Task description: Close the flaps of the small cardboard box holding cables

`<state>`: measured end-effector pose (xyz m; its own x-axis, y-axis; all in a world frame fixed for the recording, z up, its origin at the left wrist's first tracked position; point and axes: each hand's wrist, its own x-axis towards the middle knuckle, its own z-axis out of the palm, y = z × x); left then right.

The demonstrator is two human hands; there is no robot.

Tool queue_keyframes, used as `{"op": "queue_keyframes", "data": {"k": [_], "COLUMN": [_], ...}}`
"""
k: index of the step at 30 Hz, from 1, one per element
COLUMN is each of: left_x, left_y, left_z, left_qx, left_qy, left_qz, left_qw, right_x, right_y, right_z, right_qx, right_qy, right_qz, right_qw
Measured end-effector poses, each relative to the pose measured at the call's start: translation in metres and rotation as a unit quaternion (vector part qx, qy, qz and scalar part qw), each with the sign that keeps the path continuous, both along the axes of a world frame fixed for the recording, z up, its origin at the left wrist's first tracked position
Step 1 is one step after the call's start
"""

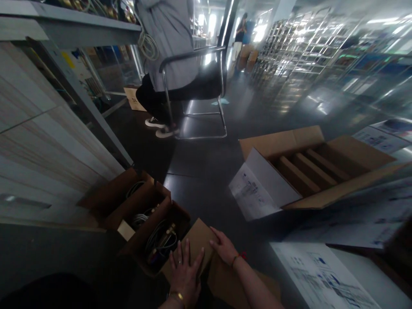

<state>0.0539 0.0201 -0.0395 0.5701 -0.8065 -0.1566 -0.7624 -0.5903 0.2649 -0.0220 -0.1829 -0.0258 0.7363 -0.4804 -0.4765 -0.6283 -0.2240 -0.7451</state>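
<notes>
Indoor work area seen from head height, dim & blurry in parts. Far L, a pale wood-grain cabinet (61, 141), w/ a grey desk (83, 32) along the top. Low on the floor beside the cabinet, a brown divided bin (162, 189) w/ coiled cables (139, 220) & brass parts (169, 231) in its slots. Above, behind the bin, a person (170, 43) in grey top & black trousers sits at the desk on a metal-framed chair (193, 54). Bottom centre, just R of the bin: the wearer's L hand (186, 270), ring on, yellow band at wrist, lies palm down w/ fingers spread on a small brown box (198, 234), grasping nothing. The R hand (225, 248), red cord at wrist, rests half-curled at the box's R edge, thumb apart from fingers; can't tell if it grips. Under the R forearm, more brown cardboard (225, 283). Far bkgd, a standing person (240, 34), then shiny wire racks (299, 43). On the R, an open carton (283, 139), flaps out, w/ brown dividers (313, 169) inside; nearer, bottom R, a white printed box (309, 266).
</notes>
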Motion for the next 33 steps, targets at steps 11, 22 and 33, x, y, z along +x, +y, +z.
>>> {"op": "queue_keyframes", "data": {"k": [11, 22, 33], "left_x": [0.000, -0.009, -0.008], "left_y": [0.011, 0.005, 0.011], "left_z": [-0.003, -0.010, -0.019], "left_qx": [-0.062, -0.062, -0.048], "left_qy": [-0.017, -0.080, -0.080], "left_qz": [-0.032, 0.001, -0.010], "left_qw": [0.997, 0.995, 0.996], "right_x": [-0.008, -0.002, 0.003], "right_y": [0.004, -0.001, 0.000], "right_z": [0.000, -0.006, -0.003], "right_qx": [-0.036, -0.073, -0.062], "right_qy": [-0.038, -0.012, -0.039], "right_qz": [-0.007, 0.032, 0.040], "right_qw": [0.999, 0.997, 0.996]}}
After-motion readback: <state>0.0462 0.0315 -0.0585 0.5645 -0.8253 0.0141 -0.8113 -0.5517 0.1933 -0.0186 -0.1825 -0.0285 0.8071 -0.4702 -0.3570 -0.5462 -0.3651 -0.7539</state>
